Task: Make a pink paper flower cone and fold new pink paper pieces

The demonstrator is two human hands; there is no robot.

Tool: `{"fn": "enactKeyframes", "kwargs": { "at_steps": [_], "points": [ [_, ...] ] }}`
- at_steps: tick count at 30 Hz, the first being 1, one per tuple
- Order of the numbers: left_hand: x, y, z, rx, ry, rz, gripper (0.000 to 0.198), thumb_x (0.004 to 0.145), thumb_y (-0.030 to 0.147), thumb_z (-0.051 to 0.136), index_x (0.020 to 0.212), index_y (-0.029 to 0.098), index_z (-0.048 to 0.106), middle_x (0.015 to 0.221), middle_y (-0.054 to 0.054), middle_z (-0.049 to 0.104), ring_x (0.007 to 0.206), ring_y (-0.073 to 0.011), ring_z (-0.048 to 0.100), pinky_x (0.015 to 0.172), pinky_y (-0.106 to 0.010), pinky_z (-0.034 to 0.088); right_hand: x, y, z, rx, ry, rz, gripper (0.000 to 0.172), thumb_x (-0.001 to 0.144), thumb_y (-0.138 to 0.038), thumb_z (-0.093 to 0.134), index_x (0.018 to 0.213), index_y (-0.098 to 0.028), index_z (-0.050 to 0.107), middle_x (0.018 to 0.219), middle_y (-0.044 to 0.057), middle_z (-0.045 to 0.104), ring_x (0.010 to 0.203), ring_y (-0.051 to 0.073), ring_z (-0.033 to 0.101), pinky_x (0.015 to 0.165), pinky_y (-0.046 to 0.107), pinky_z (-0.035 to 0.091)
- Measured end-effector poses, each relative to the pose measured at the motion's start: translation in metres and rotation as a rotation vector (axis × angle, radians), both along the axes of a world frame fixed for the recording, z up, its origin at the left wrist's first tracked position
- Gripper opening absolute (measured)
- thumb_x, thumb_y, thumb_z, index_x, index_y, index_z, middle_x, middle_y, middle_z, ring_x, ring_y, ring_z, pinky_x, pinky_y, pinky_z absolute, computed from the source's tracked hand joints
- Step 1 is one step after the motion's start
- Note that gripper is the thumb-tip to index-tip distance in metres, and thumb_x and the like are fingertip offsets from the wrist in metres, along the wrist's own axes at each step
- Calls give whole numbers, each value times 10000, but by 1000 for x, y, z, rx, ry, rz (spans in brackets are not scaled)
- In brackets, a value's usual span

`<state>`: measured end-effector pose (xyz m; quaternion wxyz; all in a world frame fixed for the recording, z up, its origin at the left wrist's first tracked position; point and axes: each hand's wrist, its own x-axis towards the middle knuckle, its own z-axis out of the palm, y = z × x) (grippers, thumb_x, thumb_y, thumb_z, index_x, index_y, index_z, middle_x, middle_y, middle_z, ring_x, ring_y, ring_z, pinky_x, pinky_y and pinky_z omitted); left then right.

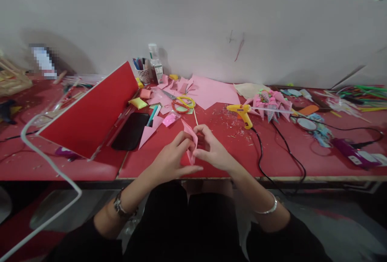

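A folded piece of pink paper (190, 127) stands between my two hands, just above the front of the red table. My left hand (177, 153) has its fingertips pushed against the inside of the fold, with the thumb stretched below. On the other side, my right hand (213, 147) pinches the paper's edge between thumb and fingers. Beyond the paper, a thin wooden stick (195, 116) lies on the table. Scissors (183, 104) with yellow and red handles rest on scraps behind it, beside a small pink packet (171, 119).
A yellow hot glue gun (242, 113) with a black cord lies right of my hands, near a pink paper flower bunch (269, 102). Left are a black phone (130, 131) and a tilted red board (96, 111). Pink sheets (211, 90), a pen cup (143, 74) and a bottle (155, 66) stand behind.
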<state>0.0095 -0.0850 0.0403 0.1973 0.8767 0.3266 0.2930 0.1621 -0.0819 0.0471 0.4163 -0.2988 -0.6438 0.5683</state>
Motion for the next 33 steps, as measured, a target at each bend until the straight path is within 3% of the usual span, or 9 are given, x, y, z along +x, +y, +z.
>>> {"fn": "enactKeyframes", "kwargs": {
  "at_steps": [7,15,20,22,27,30,33],
  "points": [
    [-5,7,-1,-79,-56,-35,291,713,432,531,771,155,464,908,-78,458,835,-197,483,658,-308,464,4,-10,5,33,-98,72,488,579,-213,695,907,-222,333,928,4,386,818,117,442,731,268,396],
    [-8,8,5,-78,-91,-120,201,756,364,501,806,171,473,865,-37,451,776,-149,470,671,-268,440,4,-7,8,68,-136,46,462,600,-233,677,893,-214,321,850,-15,384,752,100,437,684,247,396],
    [-7,6,11,-83,-81,-103,103,729,250,504,775,163,476,869,-40,467,783,-148,474,686,-271,436,6,-8,9,139,-228,29,477,598,-257,674,921,-210,327,898,1,392,818,117,451,746,266,401],
    [-4,5,11,-92,-116,-67,28,715,184,467,725,162,482,837,-34,479,775,-142,482,696,-269,439,8,-9,9,185,-293,1,467,602,-250,663,938,-206,341,923,10,402,838,123,456,764,270,403],
    [-1,2,13,-127,-274,131,139,734,231,414,759,166,535,806,-37,559,785,-149,531,716,-266,453,14,-10,12,291,-384,-107,292,676,-193,535,948,-180,429,866,18,495,794,129,491,735,265,414],
    [-7,2,20,-272,-358,227,193,718,303,438,742,160,566,827,-47,599,777,-165,551,680,-257,464,21,-7,19,327,-404,-306,116,716,-211,472,804,-156,523,743,12,542,693,123,502,654,249,411],
    [-19,5,25,-466,-463,371,282,707,398,441,709,149,574,710,-33,605,637,-156,546,544,-242,460,32,1,25,216,-326,-514,156,718,-281,457,728,-151,541,650,0,534,590,109,475,529,220,380]
  ]
}}
